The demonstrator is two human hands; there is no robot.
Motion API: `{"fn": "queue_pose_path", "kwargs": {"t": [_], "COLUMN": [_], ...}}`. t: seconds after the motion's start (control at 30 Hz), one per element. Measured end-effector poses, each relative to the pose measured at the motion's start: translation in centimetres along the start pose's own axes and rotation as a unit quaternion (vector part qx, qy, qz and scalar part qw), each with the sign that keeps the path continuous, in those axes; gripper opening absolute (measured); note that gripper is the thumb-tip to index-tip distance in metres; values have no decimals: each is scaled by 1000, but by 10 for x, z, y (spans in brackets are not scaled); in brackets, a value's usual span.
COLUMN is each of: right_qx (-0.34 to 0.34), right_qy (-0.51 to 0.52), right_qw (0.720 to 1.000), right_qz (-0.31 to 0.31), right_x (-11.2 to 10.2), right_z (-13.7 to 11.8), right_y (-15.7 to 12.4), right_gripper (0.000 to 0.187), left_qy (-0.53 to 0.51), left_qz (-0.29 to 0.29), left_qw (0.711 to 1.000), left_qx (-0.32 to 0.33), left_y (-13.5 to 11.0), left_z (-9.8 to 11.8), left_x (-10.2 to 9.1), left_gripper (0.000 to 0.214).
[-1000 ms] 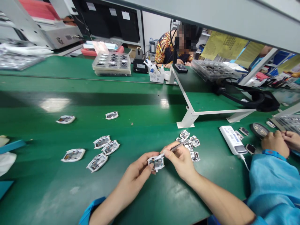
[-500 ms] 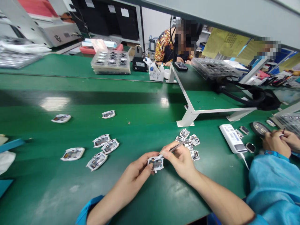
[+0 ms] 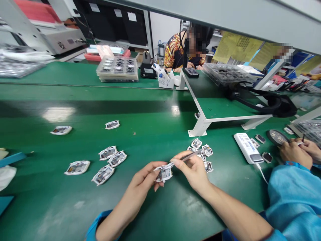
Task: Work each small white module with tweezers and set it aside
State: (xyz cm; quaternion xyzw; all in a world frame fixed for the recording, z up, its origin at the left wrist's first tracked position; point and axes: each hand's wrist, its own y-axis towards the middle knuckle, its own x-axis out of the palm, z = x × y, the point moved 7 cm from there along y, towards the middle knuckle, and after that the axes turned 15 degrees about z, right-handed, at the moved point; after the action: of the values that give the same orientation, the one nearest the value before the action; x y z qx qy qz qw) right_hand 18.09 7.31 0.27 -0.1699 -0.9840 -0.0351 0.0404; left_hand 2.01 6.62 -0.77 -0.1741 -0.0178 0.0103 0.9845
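Observation:
My left hand (image 3: pixel 142 182) pinches a white watch housing (image 3: pixel 165 174) by its left side, its inside with small electronic parts facing up. In my right hand (image 3: pixel 193 170) is a pair of metal tweezers (image 3: pixel 188 156), held between thumb and fingers. The tweezers' tips reach the upper edge of the housing; what they touch there is too small to make out. Just beyond my right hand lies a cluster of similar housings (image 3: pixel 196 144), partly hidden by it. To the left are several more, among them a close group (image 3: pixel 117 158) and a single housing (image 3: pixel 77 167).
A white-legged stand (image 3: pixel 200 125) carries a black headband device (image 3: pixel 269 102). Right of my hands lies a white power bank (image 3: pixel 248 147) with a cable. A co-worker's hands (image 3: pixel 297 154) work at the far right, near a round dish (image 3: pixel 277 138). Clear trays (image 3: pixel 117 70) are stacked at the back.
The housing has shifted slightly left, and my left thumb has moved off its middle to its left edge. The tweezers' tips now show at its upper edge.

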Motion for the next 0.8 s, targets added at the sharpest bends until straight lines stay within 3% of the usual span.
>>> {"fn": "queue_pose_path", "kwargs": {"t": [0.17,0.57,0.67,0.8], "right_qx": [-4,-57,-139,-288], "right_qy": [11,47,25,-8], "right_qw": [1000,996,988,954], "right_qz": [16,-46,-67,-80], "right_x": [-1,9,10,9], "right_z": [-1,-8,-22,-46], "right_y": [-2,-12,-16,-24], "right_gripper": [12,11,1,15], "left_qy": [-77,-15,-4,4], "left_qz": [9,13,13,6], "left_qw": [996,1000,1000,1000], "left_qx": [-36,4,4,-8], "left_y": [-3,-4,-2,0], "left_z": [4,2,0,-3], "left_x": [1,3,1,-1], "left_gripper": [31,33,33,38]}}
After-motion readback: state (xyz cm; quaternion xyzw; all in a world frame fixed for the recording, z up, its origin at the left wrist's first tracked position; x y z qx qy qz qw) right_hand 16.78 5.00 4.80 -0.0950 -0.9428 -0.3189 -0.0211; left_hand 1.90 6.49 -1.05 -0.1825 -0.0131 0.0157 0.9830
